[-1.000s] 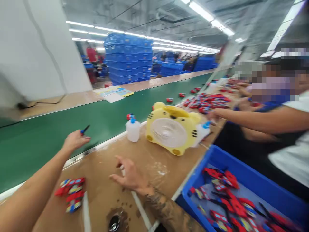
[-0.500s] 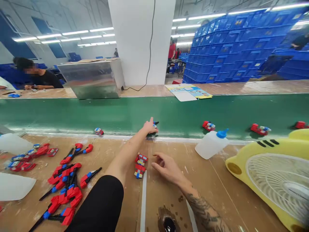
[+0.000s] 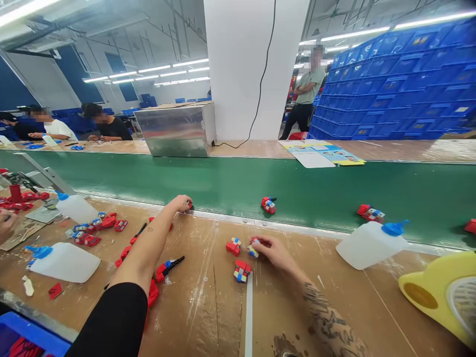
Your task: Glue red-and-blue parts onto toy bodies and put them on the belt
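Note:
My left hand (image 3: 182,203) is at the near edge of the green belt (image 3: 223,181), fingers closed round a small red piece that is mostly hidden. On the brown table, my right hand (image 3: 273,252) pinches a small part (image 3: 253,248) with white and blue on it. Just left of that hand lie two red, white and blue parts, one (image 3: 233,246) farther back and another (image 3: 242,271) nearer me. A red and blue part with a dark tip (image 3: 268,205) sits on the belt between and beyond my hands.
White bottles with blue caps stand or lie at right (image 3: 368,245) and left (image 3: 67,262). A yellow fan (image 3: 427,290) is at far right. Red parts with black rods (image 3: 169,267) lie under and beside my left arm. Another person's hand (image 3: 7,223) shows at far left.
The view has turned left. My left hand has moved left along the belt edge, leaving a part on the belt. My right hand has closed on a small part.

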`<action>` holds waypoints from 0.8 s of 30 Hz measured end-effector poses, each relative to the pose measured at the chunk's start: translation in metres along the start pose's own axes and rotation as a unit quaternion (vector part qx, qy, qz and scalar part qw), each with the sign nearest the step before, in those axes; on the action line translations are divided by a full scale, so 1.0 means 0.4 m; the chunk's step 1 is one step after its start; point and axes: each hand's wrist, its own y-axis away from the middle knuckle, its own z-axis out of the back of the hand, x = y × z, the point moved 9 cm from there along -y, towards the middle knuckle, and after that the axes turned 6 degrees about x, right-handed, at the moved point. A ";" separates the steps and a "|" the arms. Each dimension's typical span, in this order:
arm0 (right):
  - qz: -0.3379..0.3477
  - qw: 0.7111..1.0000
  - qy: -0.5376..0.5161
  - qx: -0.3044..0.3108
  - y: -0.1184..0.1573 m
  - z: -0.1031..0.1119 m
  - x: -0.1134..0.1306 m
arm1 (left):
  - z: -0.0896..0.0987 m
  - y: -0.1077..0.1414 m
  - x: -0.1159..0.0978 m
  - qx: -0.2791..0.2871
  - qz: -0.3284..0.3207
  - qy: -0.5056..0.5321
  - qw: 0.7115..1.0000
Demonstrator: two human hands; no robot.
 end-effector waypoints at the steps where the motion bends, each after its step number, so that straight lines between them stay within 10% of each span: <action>1: -0.013 0.996 -0.080 -0.023 0.019 0.019 -0.023 | -0.013 0.007 -0.002 0.018 -0.011 -0.004 1.000; 11: -0.086 0.883 -0.447 -0.114 0.263 0.076 -0.145 | -0.231 0.206 -0.285 0.190 -0.169 -0.012 0.967; 17: -0.062 0.916 -0.375 -0.130 0.352 0.043 -0.105 | -0.126 0.424 -0.135 0.147 -0.029 -0.062 0.987; 24: -0.045 0.898 -0.400 -0.177 0.425 0.047 -0.083 | -0.167 0.555 -0.039 0.184 0.062 -0.023 0.981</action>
